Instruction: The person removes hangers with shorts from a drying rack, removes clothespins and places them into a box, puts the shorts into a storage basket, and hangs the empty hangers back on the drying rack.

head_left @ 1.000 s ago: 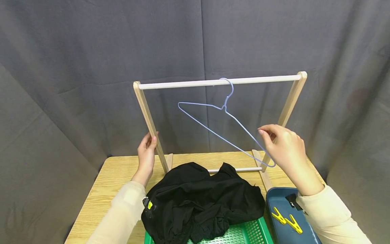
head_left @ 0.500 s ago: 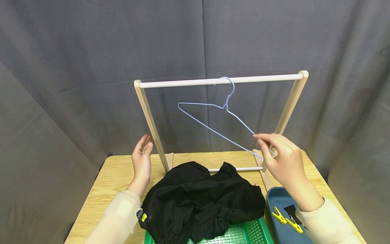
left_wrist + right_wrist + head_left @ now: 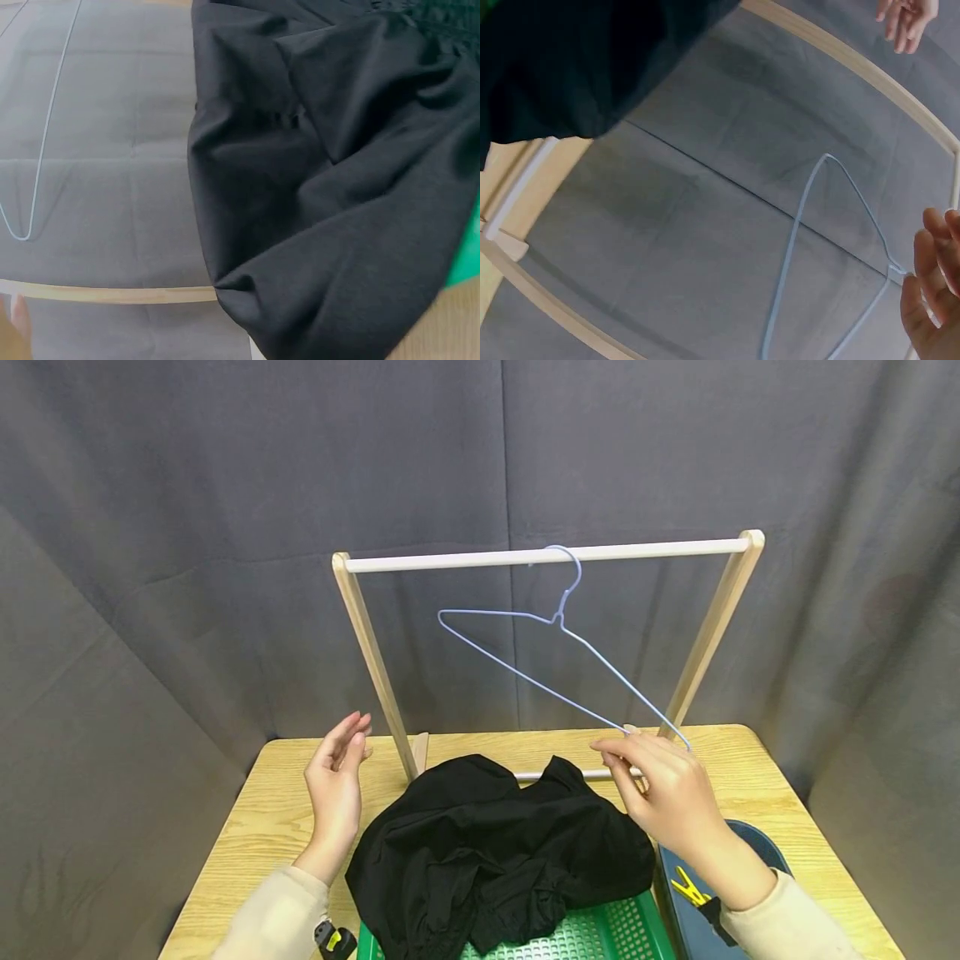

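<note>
A pale blue wire hanger (image 3: 560, 617) hangs by its hook from the white bar of a wooden rack (image 3: 450, 561). My right hand (image 3: 663, 789) is in front of the hanger's lower right corner, its fingers loosely bent. Nothing shows between those fingers in the right wrist view, where the right hand (image 3: 937, 289) overlaps the hanger's neck. Left of the rack's left post, my left hand (image 3: 335, 793) is raised with relaxed fingers and holds nothing. A crumpled black garment (image 3: 487, 835) lies between the arms, over a green basket (image 3: 652, 927); it fills much of the left wrist view.
A dark blue tray (image 3: 678, 918) stands right of the basket, partly hidden by the right forearm. Yellow clothespins (image 3: 686, 887) lie in it. The wooden table (image 3: 247, 843) backs onto a grey curtain (image 3: 420, 460).
My left hand has let go of the rack's left post and moved left and down. The right hand touched the hanger's right arm, then moved down and left, off it.
</note>
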### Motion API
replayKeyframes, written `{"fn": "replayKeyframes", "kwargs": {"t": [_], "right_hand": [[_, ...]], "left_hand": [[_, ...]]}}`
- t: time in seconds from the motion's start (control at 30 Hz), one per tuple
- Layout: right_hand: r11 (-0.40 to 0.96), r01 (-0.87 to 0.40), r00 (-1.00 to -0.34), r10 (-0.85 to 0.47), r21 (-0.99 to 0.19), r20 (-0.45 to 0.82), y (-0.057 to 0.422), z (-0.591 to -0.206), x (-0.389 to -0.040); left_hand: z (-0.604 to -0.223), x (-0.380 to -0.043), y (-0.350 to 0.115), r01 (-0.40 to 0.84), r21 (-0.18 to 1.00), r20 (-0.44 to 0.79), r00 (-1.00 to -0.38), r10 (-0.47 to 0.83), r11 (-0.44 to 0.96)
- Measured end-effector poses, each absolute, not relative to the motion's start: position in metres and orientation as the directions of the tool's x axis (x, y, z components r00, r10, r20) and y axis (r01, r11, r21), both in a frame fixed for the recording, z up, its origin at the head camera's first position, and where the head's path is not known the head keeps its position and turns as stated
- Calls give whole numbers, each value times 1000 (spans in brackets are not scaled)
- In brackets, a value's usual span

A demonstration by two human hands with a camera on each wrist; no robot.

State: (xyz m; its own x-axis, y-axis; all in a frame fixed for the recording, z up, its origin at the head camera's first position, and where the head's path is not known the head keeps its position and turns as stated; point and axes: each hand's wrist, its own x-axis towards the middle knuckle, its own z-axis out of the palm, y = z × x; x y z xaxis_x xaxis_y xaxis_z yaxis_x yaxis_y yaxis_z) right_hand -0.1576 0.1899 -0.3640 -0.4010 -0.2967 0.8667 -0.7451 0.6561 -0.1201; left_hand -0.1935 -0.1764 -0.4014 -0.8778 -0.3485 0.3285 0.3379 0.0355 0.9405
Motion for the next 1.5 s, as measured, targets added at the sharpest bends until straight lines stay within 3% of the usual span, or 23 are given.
{"fn": "replayKeyframes", "kwargs": {"t": [0.23, 0.43, 0.97, 1.23, 1.5], "right_hand": [[603, -791, -430, -433, -100, 792, 190, -378, -157], [600, -792, -490, -517, -112, 701, 191, -393, -160], [539, -838, -463, -627, -81, 626, 200, -431, -179], [585, -806, -523, -639, -85, 564, 207, -450, -186], [629, -756, -615, -587, -182, 527, 210, -463, -192]], "left_hand": [[-405, -186, -174, 336, 942, 328, -921, -212, 1], [-410, -183, -171, 270, 961, 276, -955, -107, 68], [-434, -188, -171, 62, 985, 63, -998, 3, 163], [-443, -185, -170, 27, 924, 25, -1000, 10, 381], [-448, -181, -169, -3, 761, -29, -999, 30, 649]]}}
